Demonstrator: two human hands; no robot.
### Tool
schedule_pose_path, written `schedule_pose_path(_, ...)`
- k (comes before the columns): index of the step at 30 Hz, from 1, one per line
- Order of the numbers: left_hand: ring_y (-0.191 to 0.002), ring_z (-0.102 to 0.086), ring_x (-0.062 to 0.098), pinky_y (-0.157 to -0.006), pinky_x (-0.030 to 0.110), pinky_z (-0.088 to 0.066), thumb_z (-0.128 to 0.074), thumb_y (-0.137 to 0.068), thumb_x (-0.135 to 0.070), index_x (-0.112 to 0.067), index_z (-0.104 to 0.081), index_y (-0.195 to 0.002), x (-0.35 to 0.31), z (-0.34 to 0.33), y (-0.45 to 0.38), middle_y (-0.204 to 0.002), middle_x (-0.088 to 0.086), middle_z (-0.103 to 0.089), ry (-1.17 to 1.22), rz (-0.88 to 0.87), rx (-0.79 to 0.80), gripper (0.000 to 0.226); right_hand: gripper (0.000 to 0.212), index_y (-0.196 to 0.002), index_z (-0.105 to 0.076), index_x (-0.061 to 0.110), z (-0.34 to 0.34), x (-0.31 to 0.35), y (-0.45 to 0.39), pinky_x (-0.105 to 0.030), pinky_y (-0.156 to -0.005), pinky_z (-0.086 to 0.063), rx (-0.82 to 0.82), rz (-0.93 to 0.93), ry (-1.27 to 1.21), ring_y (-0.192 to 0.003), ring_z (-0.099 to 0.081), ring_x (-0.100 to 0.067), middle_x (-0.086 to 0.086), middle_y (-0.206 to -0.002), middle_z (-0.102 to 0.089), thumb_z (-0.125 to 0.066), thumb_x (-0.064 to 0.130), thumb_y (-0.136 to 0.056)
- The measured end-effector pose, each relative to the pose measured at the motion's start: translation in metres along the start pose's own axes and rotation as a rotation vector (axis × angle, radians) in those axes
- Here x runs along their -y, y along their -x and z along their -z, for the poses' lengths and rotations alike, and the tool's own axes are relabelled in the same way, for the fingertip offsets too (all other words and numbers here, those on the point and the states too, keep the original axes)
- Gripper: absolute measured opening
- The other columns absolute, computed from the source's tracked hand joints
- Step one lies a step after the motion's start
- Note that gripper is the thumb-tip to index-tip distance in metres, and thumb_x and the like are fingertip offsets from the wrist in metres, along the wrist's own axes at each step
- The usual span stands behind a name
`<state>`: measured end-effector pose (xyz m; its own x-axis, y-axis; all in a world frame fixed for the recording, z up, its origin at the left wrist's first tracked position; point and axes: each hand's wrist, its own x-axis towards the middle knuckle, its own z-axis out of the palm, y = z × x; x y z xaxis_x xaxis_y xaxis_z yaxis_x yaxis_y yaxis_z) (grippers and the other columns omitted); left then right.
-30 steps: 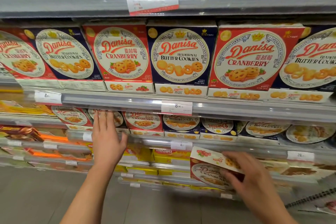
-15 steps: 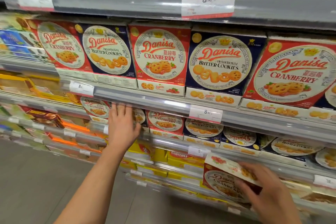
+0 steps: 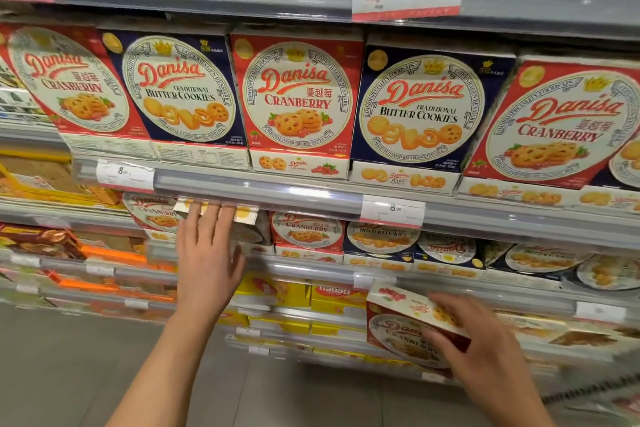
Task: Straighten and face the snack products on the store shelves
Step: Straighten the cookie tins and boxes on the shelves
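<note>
Right hand (image 3: 485, 354) at five o'clock grasps a cranberry box (image 3: 398, 326) off-shelf; it may slip. Left hand (image 3: 207, 253), fingers straight, presses a tilted box (image 3: 247, 218).

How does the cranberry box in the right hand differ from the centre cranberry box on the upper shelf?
The held cranberry box is off the shelf, gripped by the right hand; the shelved cranberry box stands in its row. The held one is tilted with its white top edge showing; the shelved one faces front on, upright. The held one's print is blurred; the shelved one's is sharp. Both are red Danisa boxes.
</note>
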<state>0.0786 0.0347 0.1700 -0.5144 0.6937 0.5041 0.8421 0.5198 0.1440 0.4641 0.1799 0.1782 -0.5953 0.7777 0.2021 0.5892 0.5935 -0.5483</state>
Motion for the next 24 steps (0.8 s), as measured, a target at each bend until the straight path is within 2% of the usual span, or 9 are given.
schedule_pose_path(3, -0.149, -0.022, 0.045, -0.118, 0.065, -0.024, -0.084, -0.074, -0.018, -0.009, -0.037, -0.152, 0.006, 0.004, 0.007, -0.156, 0.022, -0.034, 0.003, -0.017, -0.029, 0.091, 0.06, -0.132, -0.059, 0.037, -0.007, 0.007, 0.0, -0.033, -0.087, -0.058, 0.008, -0.032, 0.003, -0.109, -0.057, -0.002, 0.024, -0.119, -0.059, -0.085, 0.03, -0.078)
schedule_pose_path(6, -0.15, -0.02, 0.047, -0.118, 0.068, -0.02, -0.09, -0.066, -0.015, -0.008, -0.044, -0.149, 0.015, 0.009, 0.007, -0.157, 0.023, -0.034, -0.018, -0.038, -0.039, 0.095, 0.06, -0.133, -0.059, 0.035, -0.013, 0.017, -0.002, -0.033, -0.086, -0.059, 0.013, -0.046, 0.008, -0.109, -0.057, 0.0, 0.024, -0.119, -0.058, -0.084, 0.031, -0.079)
schedule_pose_path(9, -0.149, -0.021, 0.049, -0.117, 0.071, -0.016, -0.093, -0.057, -0.005, -0.004, -0.063, -0.129, 0.025, 0.01, 0.013, -0.156, 0.025, -0.036, -0.02, -0.114, -0.04, 0.079, 0.057, -0.132, -0.06, 0.034, -0.019, 0.026, -0.002, -0.033, -0.083, -0.06, 0.013, -0.053, 0.004, -0.109, -0.058, 0.001, 0.024, -0.118, -0.059, -0.083, 0.031, -0.08)
schedule_pose_path(13, -0.15, -0.021, 0.048, -0.119, 0.067, -0.015, -0.087, -0.056, 0.001, -0.005, -0.069, -0.117, 0.033, 0.017, 0.031, -0.159, 0.023, -0.035, -0.02, -0.178, 0.01, 0.063, 0.054, -0.132, -0.06, 0.032, -0.024, 0.03, -0.003, -0.03, -0.081, -0.06, 0.023, -0.051, 0.001, -0.108, -0.06, -0.003, 0.02, -0.119, -0.061, -0.08, 0.033, -0.082)
schedule_pose_path(15, -0.151, -0.023, 0.046, -0.119, 0.064, -0.017, -0.089, -0.058, -0.006, -0.006, -0.07, -0.114, 0.035, 0.019, 0.041, -0.16, 0.02, -0.035, -0.01, -0.17, 0.084, 0.06, 0.054, -0.131, -0.061, 0.03, -0.026, 0.031, -0.004, -0.025, -0.079, -0.06, 0.029, -0.04, -0.008, -0.107, -0.06, -0.003, 0.018, -0.119, -0.062, -0.081, 0.032, -0.082)
schedule_pose_path(18, -0.145, -0.034, 0.045, -0.111, 0.063, -0.034, -0.092, -0.065, -0.023, -0.009, -0.068, -0.106, 0.034, 0.017, 0.056, -0.158, 0.017, -0.04, 0.057, -0.124, 0.21, 0.049, 0.054, -0.129, -0.063, 0.029, -0.026, 0.031, -0.012, -0.014, -0.076, -0.055, 0.044, -0.021, -0.026, -0.105, -0.061, -0.003, 0.016, -0.117, -0.063, -0.083, 0.03, -0.08)
schedule_pose_path(20, -0.141, -0.04, 0.044, -0.104, 0.06, -0.043, -0.091, -0.068, -0.031, -0.011, -0.065, -0.103, 0.033, 0.018, 0.07, -0.158, 0.015, -0.039, 0.088, -0.092, 0.29, 0.049, 0.054, -0.129, -0.063, 0.029, -0.025, 0.031, -0.02, -0.012, -0.077, -0.053, 0.078, -0.003, -0.022, -0.104, -0.061, -0.004, 0.016, -0.116, -0.062, -0.083, 0.031, -0.079)
schedule_pose_path(22, -0.14, -0.042, 0.044, -0.104, 0.059, -0.046, -0.084, -0.071, -0.041, -0.015, -0.059, -0.1, 0.033, 0.021, 0.083, -0.16, 0.014, -0.037, 0.145, -0.085, 0.326, 0.046, 0.055, -0.128, -0.063, 0.03, -0.027, 0.035, -0.028, -0.013, -0.076, -0.052, 0.091, 0.013, -0.043, -0.103, -0.06, -0.005, 0.017, -0.115, -0.061, -0.085, 0.029, -0.078)
schedule_pose_path(24, -0.137, -0.045, 0.041, -0.104, 0.053, -0.048, -0.068, -0.078, -0.054, -0.021, -0.052, -0.095, 0.031, 0.024, 0.095, -0.159, 0.013, -0.039, 0.182, -0.077, 0.317, 0.04, 0.06, -0.126, -0.061, 0.036, -0.032, 0.039, -0.035, -0.011, -0.077, -0.046, 0.079, 0.043, -0.086, -0.101, -0.06, -0.006, 0.017, -0.112, -0.061, -0.089, 0.024, -0.074)
